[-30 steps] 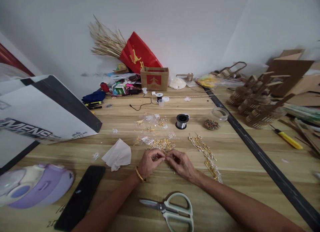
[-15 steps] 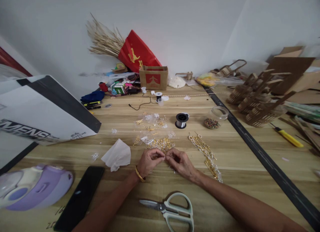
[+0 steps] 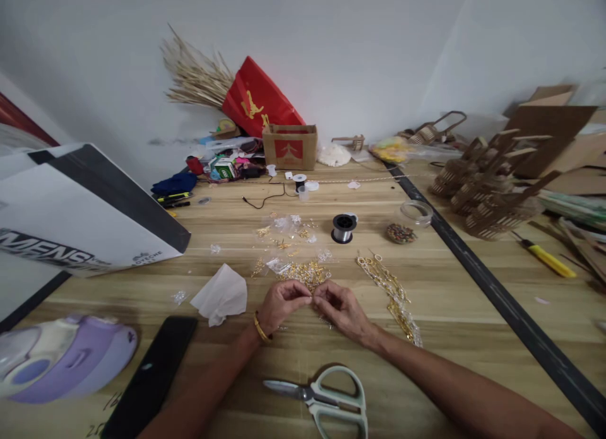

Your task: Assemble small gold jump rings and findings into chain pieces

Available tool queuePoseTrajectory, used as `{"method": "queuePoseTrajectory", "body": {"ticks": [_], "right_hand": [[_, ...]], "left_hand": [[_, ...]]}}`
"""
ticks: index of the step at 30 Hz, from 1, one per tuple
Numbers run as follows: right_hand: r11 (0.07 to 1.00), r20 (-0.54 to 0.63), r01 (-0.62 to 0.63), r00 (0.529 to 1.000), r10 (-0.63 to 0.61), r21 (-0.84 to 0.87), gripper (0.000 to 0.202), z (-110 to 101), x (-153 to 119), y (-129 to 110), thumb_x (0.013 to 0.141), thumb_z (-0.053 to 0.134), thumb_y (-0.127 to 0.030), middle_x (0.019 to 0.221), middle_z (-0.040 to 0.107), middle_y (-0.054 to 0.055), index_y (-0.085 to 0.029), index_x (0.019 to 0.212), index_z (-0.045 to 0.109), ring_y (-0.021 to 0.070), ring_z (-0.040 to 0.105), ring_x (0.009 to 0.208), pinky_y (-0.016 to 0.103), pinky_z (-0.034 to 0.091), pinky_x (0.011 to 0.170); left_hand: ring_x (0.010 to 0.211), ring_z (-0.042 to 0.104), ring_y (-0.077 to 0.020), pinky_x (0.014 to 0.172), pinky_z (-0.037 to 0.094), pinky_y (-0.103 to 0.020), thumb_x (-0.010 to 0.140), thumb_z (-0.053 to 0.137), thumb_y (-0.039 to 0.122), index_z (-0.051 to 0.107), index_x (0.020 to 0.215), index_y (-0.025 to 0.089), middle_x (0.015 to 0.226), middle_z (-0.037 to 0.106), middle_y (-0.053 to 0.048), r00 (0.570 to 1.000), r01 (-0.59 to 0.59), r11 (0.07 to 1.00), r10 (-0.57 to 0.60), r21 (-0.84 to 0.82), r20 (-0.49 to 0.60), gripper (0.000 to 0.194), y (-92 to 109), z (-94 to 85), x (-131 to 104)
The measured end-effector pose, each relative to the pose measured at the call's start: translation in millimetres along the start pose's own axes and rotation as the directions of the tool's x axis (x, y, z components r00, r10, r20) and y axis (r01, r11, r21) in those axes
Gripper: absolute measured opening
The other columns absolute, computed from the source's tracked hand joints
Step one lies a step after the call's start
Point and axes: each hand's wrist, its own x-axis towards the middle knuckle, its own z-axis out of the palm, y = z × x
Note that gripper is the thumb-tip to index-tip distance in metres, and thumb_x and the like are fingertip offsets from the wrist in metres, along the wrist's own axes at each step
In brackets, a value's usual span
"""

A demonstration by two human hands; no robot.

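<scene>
My left hand (image 3: 285, 305), with a gold bangle (image 3: 262, 328) at its wrist, is closed in a pinch. Its fingertips meet those of my right hand (image 3: 341, 310), which is pinched too. Whatever lies between the fingertips is too small to make out. Just beyond them spreads a pile of gold and clear beads (image 3: 305, 272). Right of my right hand lie strands of gold and clear beads (image 3: 391, 294). Below my hands rest scissors (image 3: 326, 395) with pale green handles, blades pointing left. A spool of fine wire (image 3: 343, 228) stands behind the bead pile.
A clear jar of coloured beads (image 3: 402, 231) stands at right, near small woven baskets (image 3: 497, 205) and a yellow-handled tool (image 3: 549, 261). On the left are a tissue (image 3: 222, 295), a black phone (image 3: 151, 376), a purple-and-cream bottle (image 3: 71, 360) and a large box (image 3: 89, 212).
Both hands stay in nearly the same place, fingertips still together. The view has shifted very slightly; nothing on the table has visibly moved.
</scene>
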Motion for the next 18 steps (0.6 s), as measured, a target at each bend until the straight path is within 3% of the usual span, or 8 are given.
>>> {"method": "queuePoseTrajectory", "body": {"ticks": [18], "right_hand": [[0.999, 0.009, 0.026, 1.0, -0.026, -0.027, 0.025, 0.5, -1.0, -4.8, 0.086, 0.052, -0.039, 0.059, 0.044, -0.003, -0.016, 0.078, 0.053, 0.0099, 0.038, 0.054, 0.022, 0.032, 0.051]], "left_hand": [[0.067, 0.056, -0.0122, 0.066, 0.043, -0.023, 0.061, 0.076, 0.032, 0.065, 0.068, 0.012, 0.07, 0.064, -0.003, 0.999, -0.03, 0.999, 0.029, 0.018, 0.035, 0.024, 0.0, -4.0, -0.1]]}}
